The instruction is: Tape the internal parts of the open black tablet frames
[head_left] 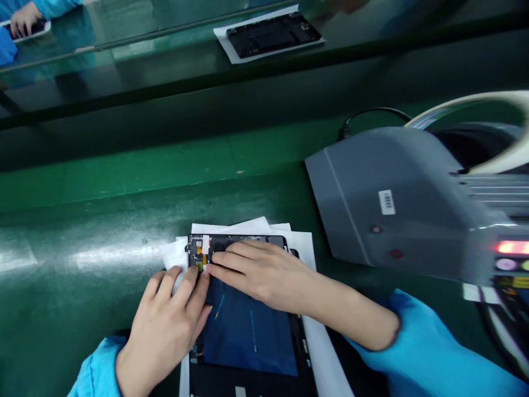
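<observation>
An opened tablet (252, 336) lies on white sheets, its inner side up, with a large dark blue battery-like panel and a black frame. At its upper left corner are a white strip (205, 243) and an orange flex cable (199, 250). My left hand (171, 314) rests over the tablet's left edge, fingers stretched, thumb apart, fingertips beside the cable. From the right, my right hand (264, 273) lies across the upper part with its fingers extended. Its lowest fingertip touches down just below the white strip, close to the left index fingertip. The right thumb is hidden.
White paper sheets (303, 242) stick out around the tablet. A grey tape dispenser-like machine (372, 198) with a large pale ring and lit buttons stands at the right on the green bench (103, 237). Beyond, another opened tablet (273, 37) lies on paper; a co-worker's hand (25, 19) shows upper left.
</observation>
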